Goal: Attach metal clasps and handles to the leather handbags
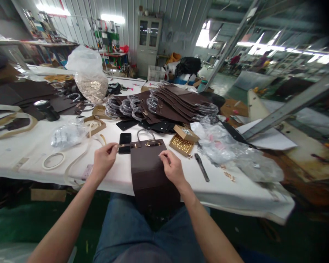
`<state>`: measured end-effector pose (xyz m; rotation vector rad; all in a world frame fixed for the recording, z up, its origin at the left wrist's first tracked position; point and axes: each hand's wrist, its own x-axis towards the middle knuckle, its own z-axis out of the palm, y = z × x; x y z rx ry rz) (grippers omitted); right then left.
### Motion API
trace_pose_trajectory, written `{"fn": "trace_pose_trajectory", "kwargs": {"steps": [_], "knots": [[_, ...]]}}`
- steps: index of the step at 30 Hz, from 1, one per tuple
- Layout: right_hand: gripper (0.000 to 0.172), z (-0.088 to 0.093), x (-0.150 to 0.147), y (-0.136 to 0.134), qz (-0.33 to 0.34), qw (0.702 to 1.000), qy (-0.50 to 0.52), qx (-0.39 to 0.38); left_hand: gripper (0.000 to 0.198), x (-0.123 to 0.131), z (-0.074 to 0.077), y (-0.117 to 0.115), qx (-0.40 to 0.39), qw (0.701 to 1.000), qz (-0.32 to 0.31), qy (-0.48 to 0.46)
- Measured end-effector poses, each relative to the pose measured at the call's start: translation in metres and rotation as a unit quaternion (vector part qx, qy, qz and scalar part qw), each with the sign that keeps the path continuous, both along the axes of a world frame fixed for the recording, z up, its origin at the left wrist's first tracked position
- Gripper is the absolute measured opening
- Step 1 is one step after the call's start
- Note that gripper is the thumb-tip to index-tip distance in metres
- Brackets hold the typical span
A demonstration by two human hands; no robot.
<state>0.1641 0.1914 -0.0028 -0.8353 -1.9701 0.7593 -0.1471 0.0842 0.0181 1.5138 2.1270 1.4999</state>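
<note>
Head view is showing the left hand (105, 160) pinching a gold-tipped strap (125, 145) at the brown bag panel (148, 164) on the table edge (30, 153), right hand (173, 168) pinching something too small to tell; fitting hardware seemingly, next demanding careful alignment.

Both forearms bare, extended forward from the lower frame edge, converging slightly. Left hand (104, 159) palm down, fingertips pinched together. Right hand (172, 167) likewise, thumb and forefinger pinched, wrist slightly bent.
</note>
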Motion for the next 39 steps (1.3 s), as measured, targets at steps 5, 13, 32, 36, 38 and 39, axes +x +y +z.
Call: {"fn": "trace_pose_trajectory", "kwargs": {"steps": [5,13,32,36,38,39], "knots": [[0.012,-0.018,-0.021,0.033,0.036,0.992,-0.119,0.015,0.045,-0.05,-0.006,-0.015,-0.056,0.987,-0.032,0.144],[0.016,-0.024,-0.054,0.069,-0.013,0.998,-0.059,0.034,0.067,-0.075,-0.064,-0.039,-0.214,0.947,0.066,0.23],[0.038,-0.034,-0.073,0.084,-0.026,0.999,-0.047,0.006,0.023,0.06,-0.053,0.019,-0.048,0.981,-0.13,0.139],[0.035,-0.037,-0.076,0.084,-0.037,0.998,-0.053,0.021,0.02,0.076,-0.054,0.034,-0.067,0.976,-0.108,0.176],[0.034,-0.038,-0.077,0.084,-0.044,0.997,-0.06,0.027,0.018,0.078,-0.053,0.037,-0.071,0.976,-0.094,0.183],[0.032,-0.038,-0.078,0.083,-0.047,0.996,-0.064,0.031,0.017,0.079,-0.054,0.037,-0.07,0.976,-0.09,0.184]]}}
